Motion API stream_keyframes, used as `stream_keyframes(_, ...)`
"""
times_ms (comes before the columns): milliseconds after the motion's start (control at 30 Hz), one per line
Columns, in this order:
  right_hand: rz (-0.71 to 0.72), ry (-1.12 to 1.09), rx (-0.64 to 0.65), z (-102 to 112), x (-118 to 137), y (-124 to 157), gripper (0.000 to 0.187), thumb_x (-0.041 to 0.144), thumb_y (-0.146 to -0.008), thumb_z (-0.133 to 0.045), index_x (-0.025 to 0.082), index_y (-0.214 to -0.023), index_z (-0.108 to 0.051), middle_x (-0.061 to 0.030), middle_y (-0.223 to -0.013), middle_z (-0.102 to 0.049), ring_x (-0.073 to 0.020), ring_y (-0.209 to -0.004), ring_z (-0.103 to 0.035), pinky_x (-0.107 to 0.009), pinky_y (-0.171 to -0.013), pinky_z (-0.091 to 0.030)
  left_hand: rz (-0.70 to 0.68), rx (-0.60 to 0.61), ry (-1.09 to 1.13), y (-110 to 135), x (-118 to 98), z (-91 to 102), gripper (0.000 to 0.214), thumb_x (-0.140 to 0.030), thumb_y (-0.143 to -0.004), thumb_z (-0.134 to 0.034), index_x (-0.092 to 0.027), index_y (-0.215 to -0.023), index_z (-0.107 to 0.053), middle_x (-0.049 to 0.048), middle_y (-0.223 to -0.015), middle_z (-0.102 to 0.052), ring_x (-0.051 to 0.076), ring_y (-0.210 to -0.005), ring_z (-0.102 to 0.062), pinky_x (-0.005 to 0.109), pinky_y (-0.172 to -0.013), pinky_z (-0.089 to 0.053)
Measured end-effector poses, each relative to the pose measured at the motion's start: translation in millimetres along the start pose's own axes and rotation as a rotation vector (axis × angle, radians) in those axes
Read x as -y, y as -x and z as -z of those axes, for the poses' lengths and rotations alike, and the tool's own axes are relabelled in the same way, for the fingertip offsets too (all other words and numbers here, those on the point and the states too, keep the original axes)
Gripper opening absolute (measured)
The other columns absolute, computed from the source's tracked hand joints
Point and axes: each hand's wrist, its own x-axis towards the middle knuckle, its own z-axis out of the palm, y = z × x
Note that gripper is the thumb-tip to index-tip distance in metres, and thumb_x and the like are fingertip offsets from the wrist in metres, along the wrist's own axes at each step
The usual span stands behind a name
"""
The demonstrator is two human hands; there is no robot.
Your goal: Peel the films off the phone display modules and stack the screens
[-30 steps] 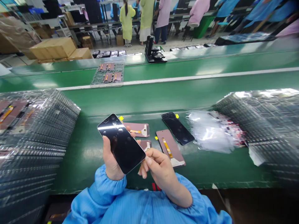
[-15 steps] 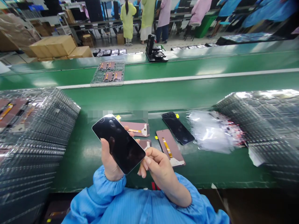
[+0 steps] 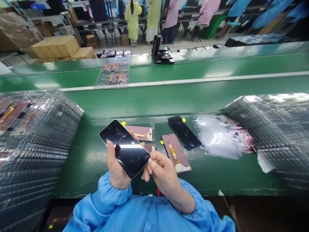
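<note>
My left hand [image 3: 117,169] is wrapped round a glossy black phone screen [image 3: 131,151], thumb along its near left edge and fingertips showing past its far edge. The screen is tilted, and a bright band of light lies across it. At its lower right corner, my right hand [image 3: 164,172] pinches with thumb and forefinger; whether they grip the corner itself or a thin film there is hidden. Just right of that hand lies a phone screen with its pinkish back up [image 3: 176,154] and an orange ribbon cable. Another such screen [image 3: 142,132] is partly hidden behind the held one.
Several black screens [image 3: 184,132] lie stacked with yellow tabs. Beside them is a heap of clear plastic films [image 3: 218,137]. Tall stacks of clear trays rise at left [image 3: 48,129] and right [image 3: 277,125]. A tray of screens [image 3: 113,74] sits farther back; people stand beyond.
The held screen has tilted, and a band of reflected light now crosses it. My left hand has shifted slightly right. My right hand keeps its pinch at the corner.
</note>
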Motion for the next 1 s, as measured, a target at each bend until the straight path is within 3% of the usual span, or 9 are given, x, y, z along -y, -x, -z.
stream_keyframes(200,-0.058,-0.105,-0.022,-1.8,0.3,-3.1,0.031,0.041,-0.080,-0.077,0.020,-0.076,-0.054,0.0094,-0.052,-0.054,-0.0078,-0.039,-0.056,-0.022,-0.047,-0.054,-0.107,-0.031,-0.086,3.2,3.6,-2.5,0.056,-0.062,-0.086,-0.054,-0.016,-0.115,-0.066,0.0085,-0.093,-0.076,0.024,-0.082,-0.074,0.036,-0.077,-0.061)
stream_keyframes(367,-0.057,-0.170,0.001,-4.0,-2.4,-3.4,0.030,0.040,-0.081,-0.077,0.020,-0.078,-0.054,0.0095,-0.054,-0.053,-0.0070,-0.042,-0.055,-0.020,-0.046,-0.055,-0.120,-0.064,-0.081,4.3,3.2,-3.1,0.059,-0.063,-0.086,-0.054,-0.014,-0.117,-0.065,0.0102,-0.090,-0.077,0.024,-0.078,-0.074,0.034,-0.071,-0.062)
stream_keyframes(667,-0.011,-0.099,0.045,-5.0,-8.6,-1.5,0.029,0.039,-0.084,-0.075,0.021,-0.084,-0.052,0.0078,-0.060,-0.058,-0.0073,-0.050,-0.059,-0.019,-0.050,-0.053,-0.069,0.056,-0.049,8.1,1.7,1.7,0.053,-0.063,-0.089,-0.049,-0.023,-0.119,-0.065,0.0071,-0.095,-0.077,0.025,-0.079,-0.074,0.034,-0.063,-0.063)
stream_keyframes(833,0.049,-0.041,0.090,-4.4,-12.5,-1.0,0.029,0.039,-0.085,-0.073,0.022,-0.090,-0.051,0.0045,-0.076,-0.064,-0.0105,-0.060,-0.064,-0.026,-0.058,-0.058,-0.094,0.051,-0.055,7.1,2.0,-1.0,0.055,-0.064,-0.084,-0.056,-0.020,-0.114,-0.068,0.0072,-0.089,-0.076,0.025,-0.075,-0.074,0.033,-0.056,-0.062)
stream_keyframes(1000,0.022,-0.058,0.129,-5.4,-10.5,1.0,0.030,0.037,-0.086,-0.073,0.024,-0.090,-0.047,0.0047,-0.081,-0.064,-0.0116,-0.060,-0.065,-0.030,-0.060,-0.059,-0.129,0.049,-0.039,7.9,3.8,-0.7,0.056,-0.064,-0.080,-0.062,-0.016,-0.108,-0.071,0.0072,-0.090,-0.077,0.023,-0.077,-0.074,0.034,-0.066,-0.063)
